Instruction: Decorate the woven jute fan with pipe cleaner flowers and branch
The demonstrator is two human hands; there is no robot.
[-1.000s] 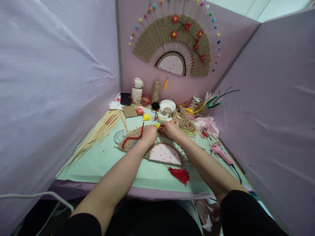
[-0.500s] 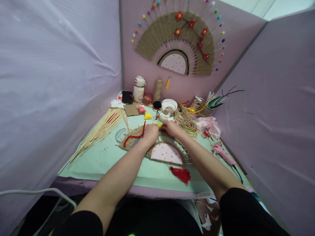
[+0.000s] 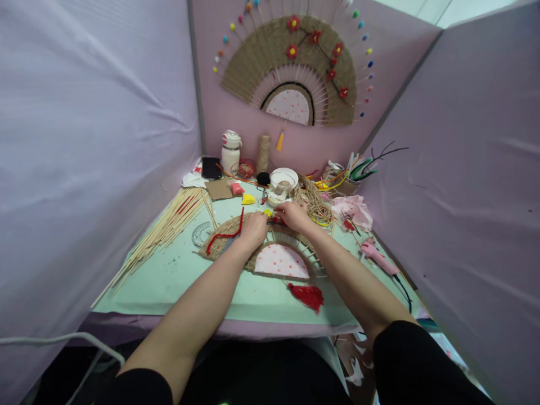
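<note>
A half-round fan of woven twine over thin sticks [image 3: 228, 226] lies flat on the table, with dotted white fabric [image 3: 282, 261] at its centre. Over its upper edge my left hand [image 3: 255, 228] is closed, fingers curled down and mostly hidden. Across from it, my right hand [image 3: 292, 216] is closed in a pinch whose contents I cannot make out. A small yellow piece [image 3: 268, 213] shows between the fingertips, with something dark red just below. A bent red pipe cleaner [image 3: 224, 234] rests on the fan left of my hands. From the fan's lower edge hangs a red tassel [image 3: 309, 296].
Thin wooden sticks [image 3: 169, 225] and a protractor [image 3: 199, 233] lie left. Along the back stand a white bottle [image 3: 230, 154], a twine spool [image 3: 264, 153] and a white bowl [image 3: 284, 178]. A pink glue gun [image 3: 379, 259] lies right. A finished fan [image 3: 248, 62] hangs behind.
The view has shifted slightly, so everything sits a little further left. My right hand's fingers have lifted a bit away from the yellow piece, showing dark red beneath. My left hand stays on the fan.
</note>
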